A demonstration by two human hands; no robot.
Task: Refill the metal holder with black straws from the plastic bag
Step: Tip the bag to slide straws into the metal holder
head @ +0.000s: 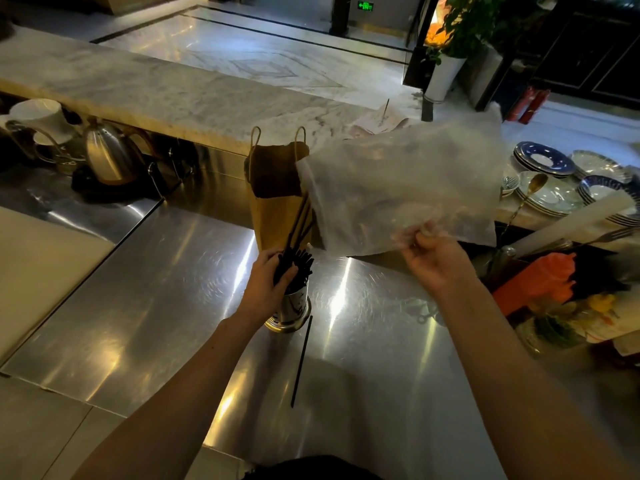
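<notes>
A round metal holder (290,310) stands on the steel counter, packed with black straws (298,264). My left hand (266,278) curls around the bundle of straws just above the holder's rim. My right hand (437,259) pinches the lower edge of a clear plastic bag (401,188), held up in the air to the right of the holder. A few straws slant from the bag's left edge down toward the holder. One loose black straw (302,360) lies flat on the counter just in front of the holder.
A brown paper bag (273,188) stands open right behind the holder. A steel kettle (109,155) and white jug (38,116) sit at the left. Stacked plates (550,188) and an orange glove (540,275) crowd the right. The steel counter (156,289) spreads in front.
</notes>
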